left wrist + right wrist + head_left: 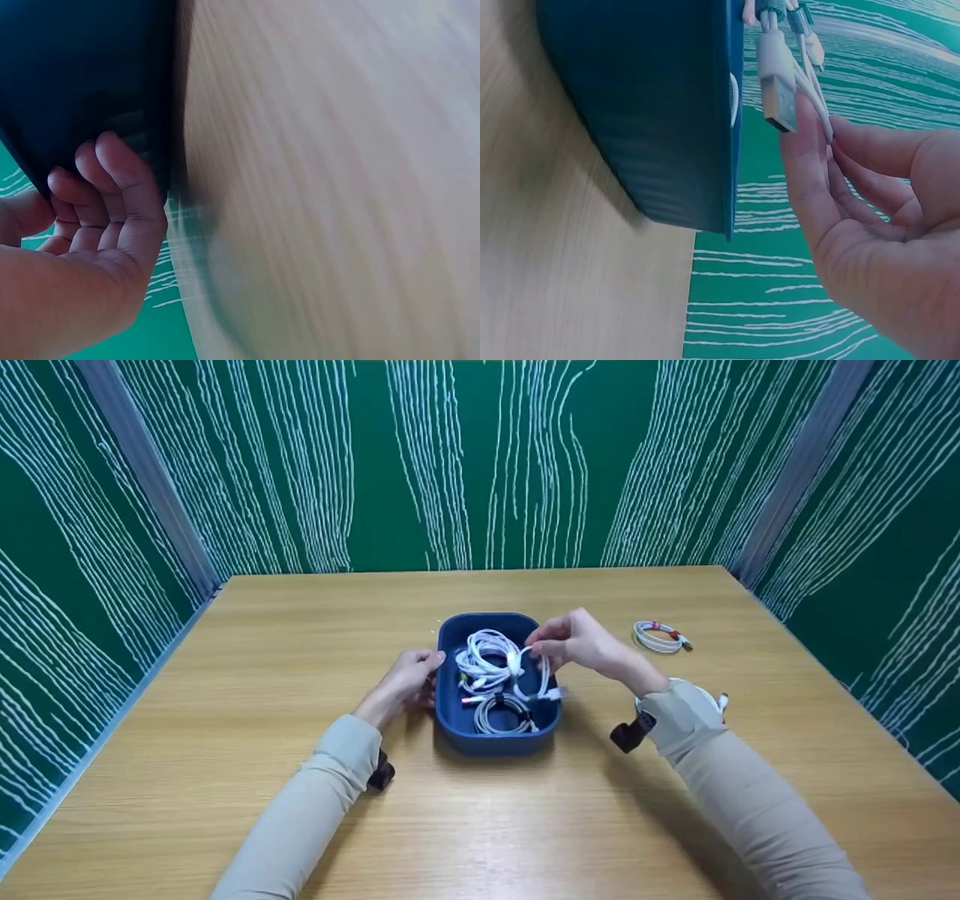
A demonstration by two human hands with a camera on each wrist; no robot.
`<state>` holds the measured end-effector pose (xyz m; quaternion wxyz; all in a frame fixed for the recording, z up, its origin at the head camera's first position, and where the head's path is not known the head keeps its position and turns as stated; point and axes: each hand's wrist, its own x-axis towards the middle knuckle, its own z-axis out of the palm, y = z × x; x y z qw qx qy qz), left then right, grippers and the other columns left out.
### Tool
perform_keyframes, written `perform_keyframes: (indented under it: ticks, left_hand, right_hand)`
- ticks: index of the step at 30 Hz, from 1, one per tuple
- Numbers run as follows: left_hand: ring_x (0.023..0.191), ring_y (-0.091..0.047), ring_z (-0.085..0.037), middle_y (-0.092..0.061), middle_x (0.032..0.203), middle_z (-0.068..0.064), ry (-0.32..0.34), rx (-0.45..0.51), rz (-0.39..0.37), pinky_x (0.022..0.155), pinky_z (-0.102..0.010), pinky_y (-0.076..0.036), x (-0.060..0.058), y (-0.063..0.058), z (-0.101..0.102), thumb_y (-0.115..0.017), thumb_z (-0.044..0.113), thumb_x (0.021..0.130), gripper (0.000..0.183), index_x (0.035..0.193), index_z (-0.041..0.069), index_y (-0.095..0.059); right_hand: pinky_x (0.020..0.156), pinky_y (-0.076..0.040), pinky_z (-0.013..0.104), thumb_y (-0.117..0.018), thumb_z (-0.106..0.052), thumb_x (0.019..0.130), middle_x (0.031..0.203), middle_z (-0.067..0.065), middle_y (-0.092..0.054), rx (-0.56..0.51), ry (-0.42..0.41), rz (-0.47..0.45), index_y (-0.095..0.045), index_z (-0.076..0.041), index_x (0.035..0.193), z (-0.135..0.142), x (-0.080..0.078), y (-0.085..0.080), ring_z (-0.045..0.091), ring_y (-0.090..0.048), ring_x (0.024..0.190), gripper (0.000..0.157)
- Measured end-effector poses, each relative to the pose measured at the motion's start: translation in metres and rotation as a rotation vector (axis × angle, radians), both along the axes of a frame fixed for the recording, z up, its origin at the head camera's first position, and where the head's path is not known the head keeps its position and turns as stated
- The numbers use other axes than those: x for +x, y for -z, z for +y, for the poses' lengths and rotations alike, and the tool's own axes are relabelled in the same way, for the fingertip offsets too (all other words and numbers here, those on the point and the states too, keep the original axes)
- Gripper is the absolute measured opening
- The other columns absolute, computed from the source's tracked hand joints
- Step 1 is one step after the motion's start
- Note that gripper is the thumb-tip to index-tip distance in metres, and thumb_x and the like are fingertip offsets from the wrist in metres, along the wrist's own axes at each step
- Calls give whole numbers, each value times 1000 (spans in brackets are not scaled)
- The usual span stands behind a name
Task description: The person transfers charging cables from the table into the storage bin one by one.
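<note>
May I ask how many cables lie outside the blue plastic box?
2: red-tied white coil, right of the box; white coil, partly behind the beige right sleeve. Others may hide.

The bin is showing dark blue, the cable bundle white. Red ties are banding a whitish coil. Green walls are wearing wavy white lines; the counter is displaying tan woodgrain.

bright light in the head view, pale glare toward the near edge of the table, soft shadows beside both sleeves; left wrist view blurred, the box dark.
</note>
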<state>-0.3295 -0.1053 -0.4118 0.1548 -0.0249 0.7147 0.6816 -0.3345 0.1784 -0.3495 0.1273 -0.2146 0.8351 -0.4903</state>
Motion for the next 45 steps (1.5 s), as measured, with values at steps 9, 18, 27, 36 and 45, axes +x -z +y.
perform_keyframes:
  ticks: [9, 18, 27, 36, 45]
  left_hand:
    - [49, -43, -15, -42, 65, -2, 10, -16, -5, 46, -28, -41, 1, -2, 0, -44, 24, 103, 30, 78, 9, -46]
    - [51, -43, -16, -41, 67, -2, 15, -35, 2, 47, -27, -41, 0, -1, -2, -44, 25, 103, 30, 78, 10, -47]
    - [50, -40, -16, -40, 65, -3, 13, -18, -5, 46, -27, -40, 1, -2, -1, -44, 23, 103, 31, 76, 9, -45]
    - [51, -40, -15, -39, 68, -4, 22, -11, -9, 47, -27, -39, 0, -2, -1, -43, 23, 104, 28, 81, 8, -46]
    - [51, -41, -15, -40, 67, -4, 35, -25, -6, 47, -27, -40, -1, -1, -2, -43, 25, 104, 29, 81, 9, -47]
  right_hand:
    - [75, -59, 28, -57, -9, 97, 96, 14, -71, -88, 211, 128, -63, 10, 110, 27, -11, 8, 13, -68, 79, 24]
    - [70, -56, 18, -56, -9, 97, 86, -8, -68, -44, 333, 141, -58, 15, 116, 90, -25, 13, -3, -61, 73, 31]
    - [98, -48, 38, -50, -8, 97, 132, 34, -51, 279, 377, 149, -50, 13, 129, 132, -37, 22, 39, -53, 120, 38]
    - [108, -29, 64, -51, -2, 92, 143, 39, -32, 529, 306, 100, -37, 11, 138, 154, -46, 26, 53, -32, 131, 49]
    - [106, -32, 63, -44, 5, 90, 137, 39, -39, 630, 204, 168, -41, 13, 135, 156, -53, 33, 53, -38, 127, 45]
